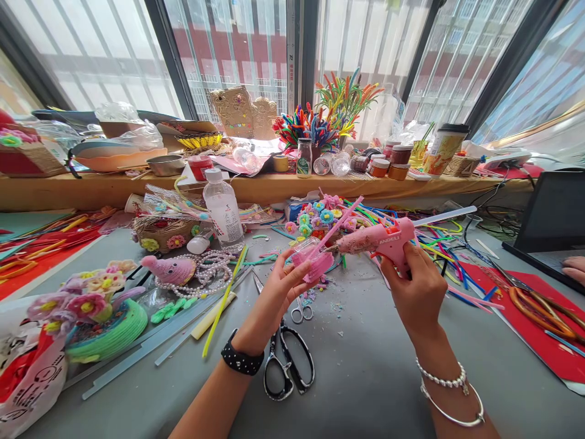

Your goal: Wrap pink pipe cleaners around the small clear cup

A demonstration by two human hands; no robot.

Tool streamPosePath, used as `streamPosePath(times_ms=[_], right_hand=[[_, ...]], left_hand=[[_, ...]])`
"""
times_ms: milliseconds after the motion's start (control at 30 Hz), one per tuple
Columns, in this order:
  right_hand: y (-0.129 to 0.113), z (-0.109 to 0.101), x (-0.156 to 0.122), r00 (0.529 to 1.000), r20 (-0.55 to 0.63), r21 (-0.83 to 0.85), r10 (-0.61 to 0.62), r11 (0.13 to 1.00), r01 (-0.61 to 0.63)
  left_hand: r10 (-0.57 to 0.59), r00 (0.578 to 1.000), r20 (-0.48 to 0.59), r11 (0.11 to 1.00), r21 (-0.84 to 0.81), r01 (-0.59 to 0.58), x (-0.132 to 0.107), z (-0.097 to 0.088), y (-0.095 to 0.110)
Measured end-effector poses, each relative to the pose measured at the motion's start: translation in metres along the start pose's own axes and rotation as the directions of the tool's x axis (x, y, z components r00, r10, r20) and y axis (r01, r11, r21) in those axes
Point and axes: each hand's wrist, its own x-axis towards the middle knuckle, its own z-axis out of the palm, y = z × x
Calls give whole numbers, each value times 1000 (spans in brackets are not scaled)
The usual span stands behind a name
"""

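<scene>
My left hand pinches a small pink pipe-cleaner piece with a long pink stem rising up to the right. My right hand grips a pink hot glue gun, its nozzle pointing left at the pink piece, with a white glue stick jutting out the back. Both hands hover above the grey table. Black-handled scissors lie just below my left wrist, with a smaller pair beside them.
A clear plastic bottle stands to the left of centre. Pipe-cleaner flowers, a pearl string and loose stems litter the table. Jars line the wooden shelf. A laptop and another person's hand are at the right.
</scene>
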Motion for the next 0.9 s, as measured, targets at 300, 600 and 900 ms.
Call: streamPosePath(times_ms=[300, 600, 900], right_hand=[[1, -1, 0, 1000, 4, -2, -1, 1000, 1], [1, -1, 1, 1000, -16, -4, -9, 1000, 9], [1, 0, -1, 1000, -29, -12, 7, 1000, -7]], left_hand=[[1, 1000, -1, 1000, -7, -1, 2, -2, -1], [-5, 1000, -7, 1000, -12, 5, 1, -2, -1], [-3, 1000, -20, 1000, -10, 3, 1, -1, 0]])
